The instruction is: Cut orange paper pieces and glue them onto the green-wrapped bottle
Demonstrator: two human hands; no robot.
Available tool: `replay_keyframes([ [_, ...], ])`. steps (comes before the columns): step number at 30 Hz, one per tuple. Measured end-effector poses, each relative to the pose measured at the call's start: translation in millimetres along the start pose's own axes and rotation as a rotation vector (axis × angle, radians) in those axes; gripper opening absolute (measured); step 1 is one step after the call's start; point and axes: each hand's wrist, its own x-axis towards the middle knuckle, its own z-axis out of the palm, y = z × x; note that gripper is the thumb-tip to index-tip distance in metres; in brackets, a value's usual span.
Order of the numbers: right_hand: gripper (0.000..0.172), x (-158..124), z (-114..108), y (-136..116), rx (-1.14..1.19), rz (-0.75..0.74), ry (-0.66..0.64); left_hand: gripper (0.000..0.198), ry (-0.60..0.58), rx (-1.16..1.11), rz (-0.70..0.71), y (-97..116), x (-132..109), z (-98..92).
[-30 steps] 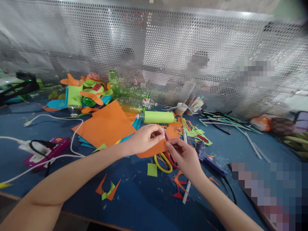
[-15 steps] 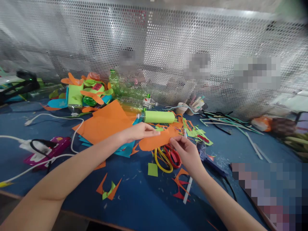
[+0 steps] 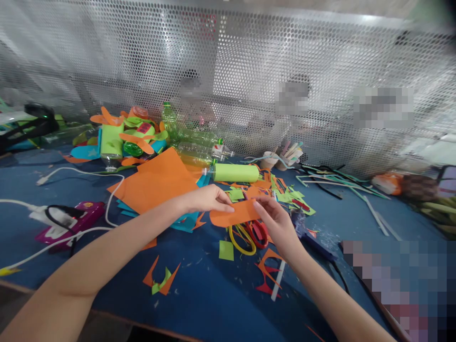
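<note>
An orange paper piece (image 3: pixel 233 215) with a rounded left end is held above the table between both hands. My left hand (image 3: pixel 212 198) pinches its left part, thumb on the near face. At its right end, my right hand (image 3: pixel 274 216) grips the edge with thumb and fingers. Just below the paper lie yellow-handled scissors (image 3: pixel 245 242) and red-handled scissors (image 3: pixel 262 232), their blades hidden. A plastic bottle wrapped in light green paper (image 3: pixel 235 173) lies behind the hands. Orange sheets (image 3: pixel 156 178) are stacked over blue ones to the left.
Coloured paper scraps (image 3: pixel 294 197) litter the blue table (image 3: pixel 213 299). A blue glue gun (image 3: pixel 317 242) lies right of my right hand. At left are a purple power strip (image 3: pixel 87 218) with white cables and decorated bottles (image 3: pixel 112 140). A perforated metal panel (image 3: pixel 235 61) stands behind.
The orange paper has come slightly lower and its near edge now looks straighter, as if folded or tilted. Both hands have shifted a little with it.
</note>
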Motion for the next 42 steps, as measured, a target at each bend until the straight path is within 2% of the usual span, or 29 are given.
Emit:
replay_keyframes([
  [3, 0.027, 0, -1, 5, -0.082, -0.034, 0.001, 0.019, -0.032, 0.058, -0.012, 3, -1, 2.1],
  [7, 0.029, -1, -3, 9, -0.107, -0.032, 0.019, 0.028, -0.098, 0.096, -0.012, 6, -2, 4.5],
  [9, 0.03, 0, -4, 8, -0.122, -0.024, 0.04, 0.031, -0.091, 0.102, -0.021, 6, -1, 4.2],
  [12, 0.037, 2, -8, 6, -0.279, -0.026, 0.045, 0.027, 0.005, 0.076, -0.028, 3, 2, -0.6],
  [14, 0.038, 2, -9, 6, -0.553, -0.066, -0.007, 0.024, 0.099, 0.035, -0.029, -2, 4, -7.1],
  [16, 0.032, 0, -9, 7, -0.865, -0.101, -0.081, 0.023, 0.209, -0.01, -0.036, -6, 6, -14.6],
  [18, 0.031, -5, -6, 10, -1.086, -0.104, -0.166, 0.024, 0.311, -0.046, -0.048, -11, 8, -21.1],
  [21, 0.033, -12, 0, 16, -1.242, -0.147, -0.271, 0.025, 0.42, -0.096, -0.056, -16, 10, -25.6],
  [23, 0.032, -14, 2, 19, -1.271, -0.168, -0.295, 0.024, 0.459, -0.116, -0.056, -17, 11, -25.5],
  [26, 0.029, -12, -1, 22, -1.245, -0.133, -0.304, 0.023, 0.476, -0.14, -0.032, -16, 11, -24.2],
  [29, 0.027, -7, -7, 21, -1.075, -0.077, -0.309, 0.021, 0.501, -0.204, 0.017, -15, 11, -24.3],
  [33, 0.025, -4, -10, 11, -0.865, 0.002, -0.378, 0.022, 0.577, -0.245, 0.04, -12, 9, -26.3],
  [37, 0.025, -7, -2, 1, -0.397, 0.099, -0.407, 0.024, 0.559, -0.285, 0.041, -7, 8, -26.2],
  [39, 0.029, -10, 2, -2, -0.246, 0.111, -0.391, 0.023, 0.548, -0.295, 0.064, -4, 7, -25.0],
  [42, 0.041, -13, 1, -4, -0.248, 0.137, -0.413, 0.022, 0.529, -0.323, 0.113, -1, 7, -22.7],
])
